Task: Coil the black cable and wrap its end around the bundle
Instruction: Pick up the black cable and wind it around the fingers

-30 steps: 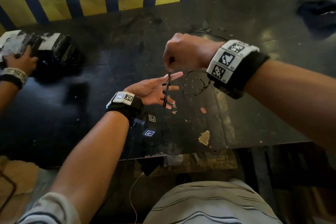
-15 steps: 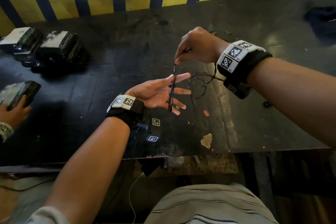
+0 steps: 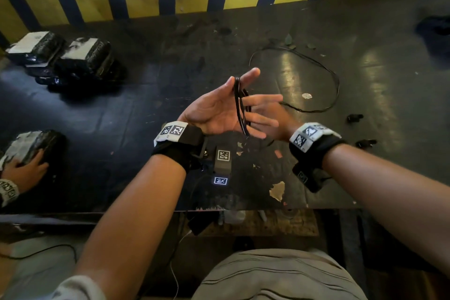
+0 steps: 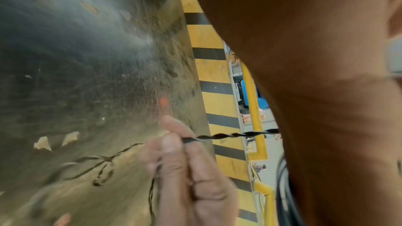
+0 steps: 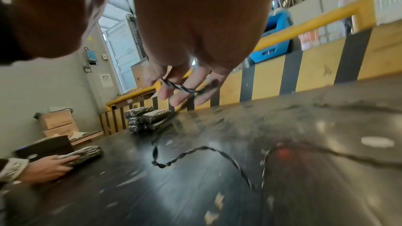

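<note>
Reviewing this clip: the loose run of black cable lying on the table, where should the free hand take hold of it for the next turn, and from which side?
Probably where the black cable leaves the coil wound over the open left hand, just past the right hand. Come from above with a thumb-and-finger pinch: that stretch runs nearly straight, while the far loop curves away across the table.

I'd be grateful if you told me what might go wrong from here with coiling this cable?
1. The left hand is open with fingers spread, so the loops of the black cable hung across them could slide off the fingertips.
2. A long slack loop lies on the table beyond the hands; pulled in quickly, it might kink or tangle.
3. The right hand pinches only one strand, so it could slip free.
</note>
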Available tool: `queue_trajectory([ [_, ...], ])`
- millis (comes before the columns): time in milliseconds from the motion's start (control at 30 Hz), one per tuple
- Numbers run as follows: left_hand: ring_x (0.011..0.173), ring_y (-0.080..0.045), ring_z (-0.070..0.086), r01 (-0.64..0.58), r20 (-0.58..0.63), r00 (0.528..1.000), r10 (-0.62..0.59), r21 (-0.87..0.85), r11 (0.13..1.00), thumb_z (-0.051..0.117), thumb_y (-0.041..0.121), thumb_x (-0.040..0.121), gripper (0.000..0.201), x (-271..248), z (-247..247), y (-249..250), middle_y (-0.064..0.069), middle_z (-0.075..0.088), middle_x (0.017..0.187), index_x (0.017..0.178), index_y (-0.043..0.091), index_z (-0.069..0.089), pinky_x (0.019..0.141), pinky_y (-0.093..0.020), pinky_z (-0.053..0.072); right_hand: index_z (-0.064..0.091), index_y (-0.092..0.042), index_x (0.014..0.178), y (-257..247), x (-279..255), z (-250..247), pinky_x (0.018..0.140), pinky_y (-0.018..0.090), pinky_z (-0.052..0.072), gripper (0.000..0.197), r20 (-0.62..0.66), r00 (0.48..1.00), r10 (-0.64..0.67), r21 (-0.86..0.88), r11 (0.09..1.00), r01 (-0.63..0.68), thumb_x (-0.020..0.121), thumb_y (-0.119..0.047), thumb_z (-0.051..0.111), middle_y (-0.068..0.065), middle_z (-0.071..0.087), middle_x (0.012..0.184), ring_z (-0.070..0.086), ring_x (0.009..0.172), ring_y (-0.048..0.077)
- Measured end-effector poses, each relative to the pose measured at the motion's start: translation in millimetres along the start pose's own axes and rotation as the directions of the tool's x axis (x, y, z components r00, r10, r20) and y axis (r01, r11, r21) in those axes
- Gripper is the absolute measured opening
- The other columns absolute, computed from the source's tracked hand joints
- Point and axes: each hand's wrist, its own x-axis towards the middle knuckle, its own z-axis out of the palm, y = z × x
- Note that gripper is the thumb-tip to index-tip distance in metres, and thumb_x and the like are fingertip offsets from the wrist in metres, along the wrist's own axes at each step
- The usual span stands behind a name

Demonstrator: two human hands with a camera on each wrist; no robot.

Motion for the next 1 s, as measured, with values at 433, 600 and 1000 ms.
queue_trajectory([
  [433, 0.135, -0.063, 0.034, -0.017, -0.413, 0.91, 0.016, 0.001, 1.0, 0.066, 0.051, 0.087, 0.061, -16.3, -50.4, -5.6, -0.025, 0.018, 0.163, 0.144, 0.047, 0.044, 0.107, -0.069, 0.036, 0.075, -0.027, 0.11, 5.2, -58.4, 8.0, 0.064, 0.011, 0.042, 0.019, 0.287, 0.909, -0.303, 0.497, 0.858, 0.129, 0.101, -0.026, 0.058, -0.009, 0.068, 0.073, 0.064, 0.069, 0.001],
  [600, 0.13, -0.06, 0.043, 0.026, -0.461, 0.887, -0.023, -0.001, 1.0, 0.066, 0.051, 0.087, 0.069, -23.5, -64.6, -15.9, -0.025, 0.017, 0.162, 0.149, 0.048, 0.037, 0.103, -0.066, 0.042, 0.077, -0.019, 0.103, -2.2, -54.6, -8.0, 0.072, 0.02, 0.047, 0.022, 0.299, 0.896, -0.329, 0.386, 0.9, 0.201, 0.102, -0.029, 0.056, -0.005, 0.074, 0.088, 0.062, 0.073, 0.001],
  [1000, 0.121, -0.048, 0.056, 0.279, -0.501, 0.832, -0.239, 0.007, 0.96, 0.081, 0.049, 0.075, 0.072, -20.2, -55.8, -30.2, -0.013, 0.033, 0.155, 0.141, 0.036, 0.054, 0.1, -0.061, 0.048, 0.078, -0.029, 0.092, -29.0, 8.2, -114.1, 0.068, 0.035, 0.056, 0.013, 0.343, 0.877, -0.335, -0.061, 0.924, 0.377, 0.089, -0.025, 0.066, -0.003, 0.07, 0.092, 0.069, 0.08, 0.022],
])
